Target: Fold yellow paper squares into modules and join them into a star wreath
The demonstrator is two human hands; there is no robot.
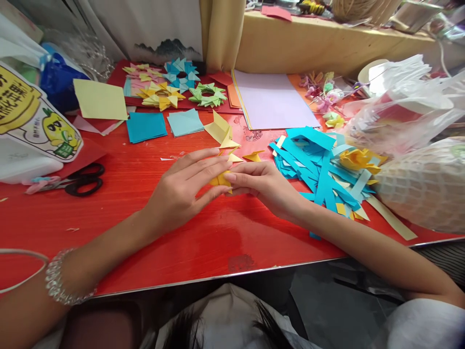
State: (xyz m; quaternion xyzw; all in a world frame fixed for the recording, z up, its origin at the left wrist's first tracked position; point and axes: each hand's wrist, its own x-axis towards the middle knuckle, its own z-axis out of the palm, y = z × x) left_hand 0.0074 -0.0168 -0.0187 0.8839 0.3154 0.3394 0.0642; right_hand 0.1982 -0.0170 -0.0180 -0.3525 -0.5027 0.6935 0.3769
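Between my two hands is a small folded piece of yellow paper [220, 180], partly covered by the fingers. My left hand [189, 186] grips it from the left, fingers laid over its top and thumb below. From the right, my right hand [261, 184] pinches the same piece between thumb and fingers. Just beyond the fingertips lie a folded yellow paper piece [254, 156] and a larger pale yellow folded sheet [220, 128]. Stacks of blue paper squares [147, 127] and light blue squares [185, 122] are farther left.
Black-handled scissors [85, 180] rest at left beside a printed bag [39, 116]. Several folded paper rings [208, 95] sit at the back, near lilac sheets [274, 102]. Blue paper strips [319, 167] are heaped at right, by a net-wrapped bundle [425, 182]. The red table [203, 252] ends close in front.
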